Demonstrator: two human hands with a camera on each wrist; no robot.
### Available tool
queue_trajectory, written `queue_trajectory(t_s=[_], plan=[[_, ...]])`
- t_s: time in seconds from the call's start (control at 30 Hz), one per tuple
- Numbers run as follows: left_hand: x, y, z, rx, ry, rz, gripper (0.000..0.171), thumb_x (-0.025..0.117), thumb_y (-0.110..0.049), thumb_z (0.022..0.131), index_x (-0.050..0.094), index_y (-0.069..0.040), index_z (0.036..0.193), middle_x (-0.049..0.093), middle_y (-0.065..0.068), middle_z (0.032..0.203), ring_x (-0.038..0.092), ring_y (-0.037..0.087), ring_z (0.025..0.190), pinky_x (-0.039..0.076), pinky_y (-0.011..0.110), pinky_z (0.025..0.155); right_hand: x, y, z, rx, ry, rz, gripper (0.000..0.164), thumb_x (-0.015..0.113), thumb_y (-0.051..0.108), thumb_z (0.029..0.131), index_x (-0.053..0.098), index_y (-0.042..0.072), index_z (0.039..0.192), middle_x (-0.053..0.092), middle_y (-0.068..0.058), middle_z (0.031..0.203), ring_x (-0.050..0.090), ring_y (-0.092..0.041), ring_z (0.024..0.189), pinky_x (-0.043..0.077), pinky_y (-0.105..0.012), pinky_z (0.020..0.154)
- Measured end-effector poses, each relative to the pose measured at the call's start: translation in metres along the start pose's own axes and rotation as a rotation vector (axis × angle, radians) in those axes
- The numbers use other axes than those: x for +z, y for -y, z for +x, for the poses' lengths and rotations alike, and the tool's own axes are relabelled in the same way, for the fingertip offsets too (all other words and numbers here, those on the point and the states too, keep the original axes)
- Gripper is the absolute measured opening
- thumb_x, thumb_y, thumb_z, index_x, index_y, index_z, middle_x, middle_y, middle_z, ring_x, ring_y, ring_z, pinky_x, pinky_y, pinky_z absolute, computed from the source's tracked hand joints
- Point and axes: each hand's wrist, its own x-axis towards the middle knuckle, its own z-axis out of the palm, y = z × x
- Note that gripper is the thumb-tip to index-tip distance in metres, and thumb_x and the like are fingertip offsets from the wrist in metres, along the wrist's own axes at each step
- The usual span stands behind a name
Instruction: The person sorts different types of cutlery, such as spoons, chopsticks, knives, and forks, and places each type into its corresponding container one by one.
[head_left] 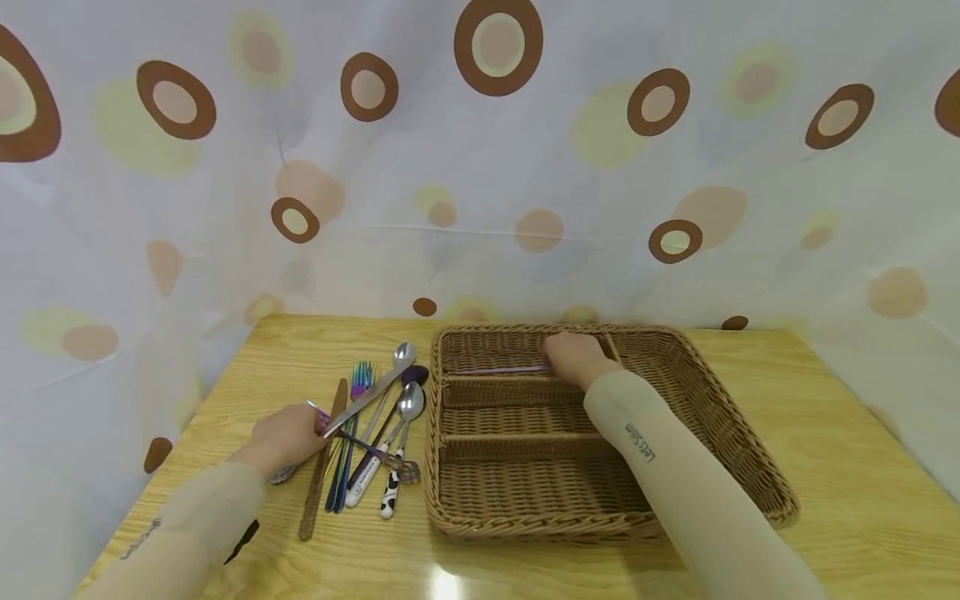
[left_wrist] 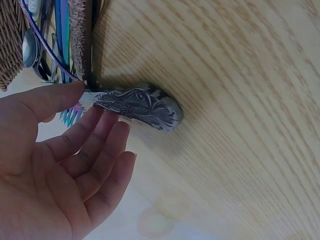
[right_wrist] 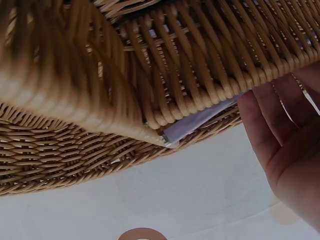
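Brown rectangular wicker basket [head_left: 540, 527] stands on the yellow wood-grain table [head_left: 862, 500], with 3 compartments stacked along its left part and 1 long compartment at its right. Inside the rearmost left compartment, the right hand [head_left: 577, 358] holds a slim lavender utensil [right_wrist: 200, 119] by its end, the fingertips partly hidden by wicker. Left of the basket, the left hand [head_left: 288, 437] pinches a silver utensil with a thick black-and-grey swirl-patterned handle [left_wrist: 145, 107] between thumb and fingers. Below it on the table lie a long brown knife with a textured handle [head_left: 317, 492], a blue-and-purple metal fork [head_left: 358, 388] and a silver spoon with a black-patched white handle [head_left: 391, 492]. Teal fork tines [left_wrist: 71, 115] show beside the left hand; whether it grips that fork, I cannot tell.
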Motion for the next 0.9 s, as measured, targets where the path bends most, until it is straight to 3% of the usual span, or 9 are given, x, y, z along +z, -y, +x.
queue_trajectory(t_s=[0.17,0.27,0.37,0.47,0.57,0.63,0.7,0.8,0.9], plan=[[0.002,0.002,-0.001,0.001,-0.012,-0.002,0.03,0.06,-0.019,0.083,0.05,-0.015,0.055,0.05,-0.002,0.06,0.043,0.014,0.058,0.032,0.029,0.051,-0.003,0.005,0.001,-0.034,0.01,0.08,0.015,0.057,0.006,0.092,0.071,0.008,0.097,0.069,-0.009,0.098,0.063,-0.021,0.084,0.053,-0.035,0.07],[0.001,0.001,-0.002,0.004,-0.013,-0.01,0.032,0.059,-0.015,0.082,0.044,-0.016,0.054,0.047,-0.003,0.058,0.042,0.013,0.057,0.031,0.028,0.05,-0.004,0.009,0.0,-0.047,0.019,0.111,0.018,0.058,0.007,0.091,0.07,0.008,0.105,0.068,-0.01,0.108,0.064,-0.025,0.098,0.053,-0.041,0.082],[0.001,0.0,-0.003,0.02,-0.019,-0.015,0.034,0.059,-0.013,0.082,0.041,-0.016,0.054,0.045,-0.003,0.057,0.041,0.013,0.056,0.03,0.027,0.05,-0.004,0.01,0.001,-0.034,0.032,0.117,0.019,0.057,0.007,0.092,0.07,0.008,0.105,0.068,-0.01,0.108,0.064,-0.025,0.099,0.053,-0.041,0.082],[0.001,-0.001,-0.003,0.045,-0.03,-0.01,0.032,0.06,-0.009,0.081,0.043,-0.014,0.055,0.046,-0.002,0.057,0.041,0.013,0.056,0.03,0.026,0.05,-0.003,0.01,0.002,-0.026,0.04,0.125,0.019,0.055,0.006,0.092,0.071,0.009,0.101,0.069,-0.01,0.105,0.065,-0.023,0.093,0.053,-0.04,0.078],[0.001,-0.002,-0.002,0.081,-0.04,0.015,0.027,0.061,-0.005,0.08,0.048,-0.011,0.057,0.048,0.0,0.057,0.042,0.014,0.055,0.033,0.027,0.05,-0.002,0.01,0.004,-0.019,0.046,0.134,0.018,0.054,0.006,0.093,0.072,0.008,0.09,0.069,-0.007,0.088,0.059,-0.015,0.071,0.05,-0.033,0.065],[0.0,-0.002,-0.001,0.101,-0.046,0.033,0.023,0.062,-0.002,0.079,0.051,-0.008,0.06,0.05,0.001,0.059,0.043,0.014,0.055,0.036,0.027,0.051,-0.002,0.01,0.005,-0.016,0.053,0.135,0.025,0.054,0.007,0.093,0.066,0.01,0.072,0.059,-0.002,0.067,0.043,-0.01,0.057,0.04,-0.028,0.055],[0.0,-0.003,-0.001,0.108,-0.044,0.042,0.02,0.064,-0.002,0.079,0.054,-0.006,0.062,0.051,0.002,0.06,0.044,0.015,0.056,0.037,0.028,0.052,-0.002,0.011,0.005,-0.017,0.06,0.136,0.038,0.053,0.007,0.094,0.05,0.013,0.057,0.038,0.002,0.053,0.025,-0.01,0.052,0.027,-0.026,0.051],[0.001,-0.004,-0.001,0.105,-0.042,0.037,0.021,0.065,-0.002,0.078,0.055,-0.005,0.06,0.05,0.001,0.057,0.042,0.014,0.055,0.036,0.027,0.051,-0.001,0.011,0.006,-0.019,0.067,0.126,0.047,0.051,0.005,0.094,0.03,0.018,0.054,0.018,0.004,0.052,0.014,-0.01,0.051,0.019,-0.025,0.048],[0.001,-0.004,-0.002,0.096,-0.05,0.022,0.028,0.066,-0.003,0.077,0.05,-0.008,0.054,0.043,-0.003,0.052,0.038,0.012,0.051,0.03,0.024,0.048,0.0,0.011,0.007,-0.012,0.058,0.099,0.045,0.049,0.005,0.094,0.03,0.018,0.055,0.019,0.004,0.053,0.016,-0.011,0.052,0.02,-0.026,0.049]])
